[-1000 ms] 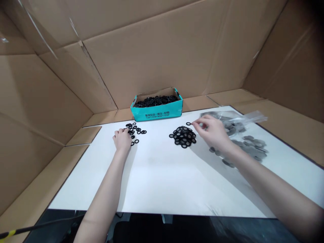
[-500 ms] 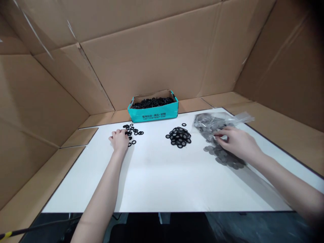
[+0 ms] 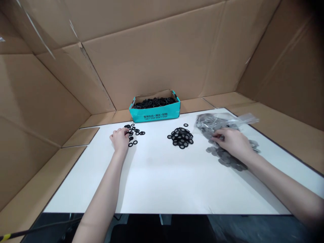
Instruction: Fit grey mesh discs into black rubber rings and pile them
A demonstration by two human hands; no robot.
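My left hand [image 3: 119,140] rests at the left side of a scatter of black rings [image 3: 137,131], its fingers closed on a black ring [image 3: 126,132] at their tips. On the right, my right hand [image 3: 231,141] is in a pinch over loose grey discs [image 3: 224,157], just in front of a clear plastic bag [image 3: 207,121] with more such discs in it. Whatever lies between thumb and finger there is too small to make out. Between the hands sits a heap of black rings with grey discs inside them [image 3: 181,137].
A turquoise box [image 3: 154,113] full of black rings stands at the back of the white table [image 3: 152,182]. One lone ring [image 3: 186,125] lies behind the middle heap. Cardboard walls [image 3: 157,57] enclose the back and both sides.
My right hand has come down and slightly left, away from the bag towards the loose discs, with its fingers closer together. My left hand has hardly moved. The view has shifted slightly.
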